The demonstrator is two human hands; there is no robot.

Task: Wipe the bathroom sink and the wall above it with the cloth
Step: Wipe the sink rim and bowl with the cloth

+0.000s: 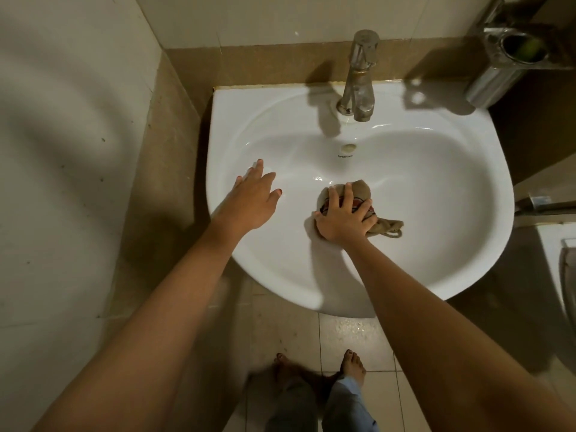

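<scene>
Your right hand lies flat on the cloth, fingers spread wide and curled a little over the bunched fabric, pressing it against the bottom of the sink toward the near side of the bowl, well short of the tap. Your left hand holds nothing; its fingers are stretched out and loosely apart, resting on or just above the left rim, and you cannot tell from here whether the palm truly touches. The cloth looks soft, limp and light, crumpled into a wad with a looped edge trailing out to the right, so it will likely fold and slide under your palm rather than keep any shape. The glazed bowl looks smooth and probably slippery, more so if wet. Keep the wad gathered under the palm with the fingertips pinning its far edge, and tuck that loose tail in before it drags. The wall above the sink is not yet reached; grip the cloth more firmly for that vertical surface.
</scene>
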